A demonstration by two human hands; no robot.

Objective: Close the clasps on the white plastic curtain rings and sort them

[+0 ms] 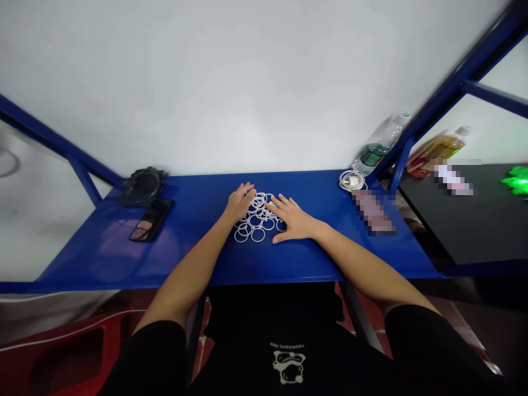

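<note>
A loose pile of thin white rings (256, 221) lies on the blue table (272, 264), several of them overlapping. At the pile's left edge is my left hand (240, 204), palm down, its fingers stretched forward and touching or just over the nearest rings. My right hand (293, 220) rests at the pile's right side with fingers and thumb spread, covering a few rings there. Neither hand grips anything that I can see. What lies under the palms is hidden.
On the left are a dark phone (152, 221) and a black ring-shaped device (142, 186). A coiled white cable (352, 181), a clear bottle (377, 151) and a blurred-out pinkish item (374, 212) sit on the right. A wall (247, 99) rises behind; blue frame bars flank the table.
</note>
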